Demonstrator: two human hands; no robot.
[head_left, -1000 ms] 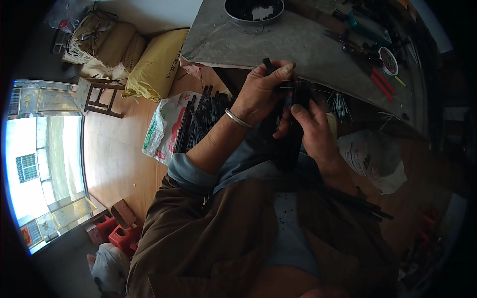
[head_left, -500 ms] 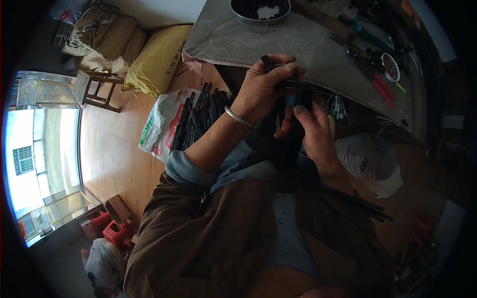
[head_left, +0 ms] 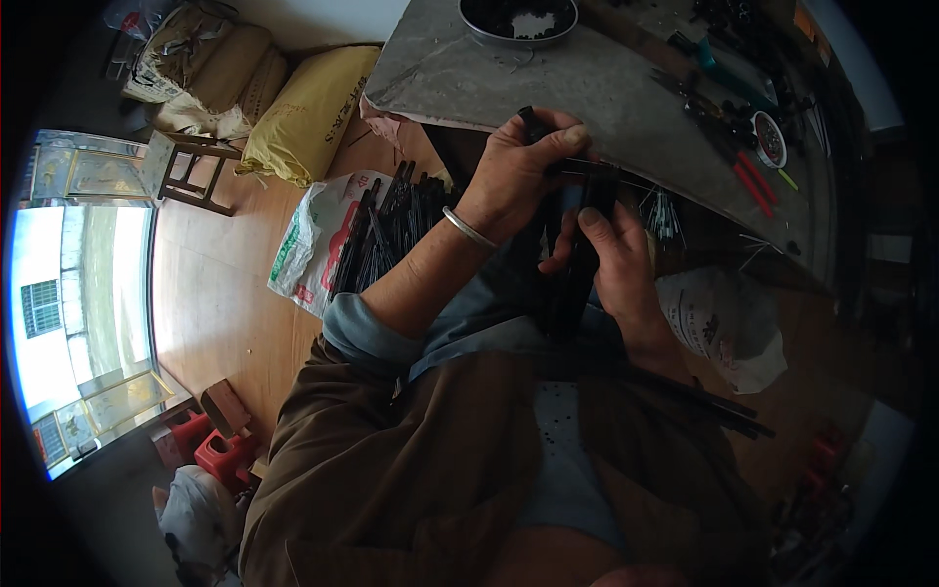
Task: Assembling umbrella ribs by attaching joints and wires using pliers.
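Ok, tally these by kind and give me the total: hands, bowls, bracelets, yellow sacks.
Hands: 2 (left hand, right hand)
Bowls: 2 (large bowl, small bowl)
Bracelet: 1
Yellow sack: 1
Total: 6

Ahead of me is a grey-topped table (head_left: 626, 98), its surface scuffed and specked. On it I have a round metal bowl (head_left: 518, 43) of dark bits; over to my right, a red-handled tool (head_left: 753, 184), a small round dish (head_left: 780, 159) and a yellow-green stick (head_left: 788, 179). To my left, the wooden floor (head_left: 225, 264) carries a bulging yellow sack (head_left: 313, 112), a wooden stool (head_left: 159, 164) and a white printed bag (head_left: 303, 240) with dark rods (head_left: 391, 230) heaped on it.
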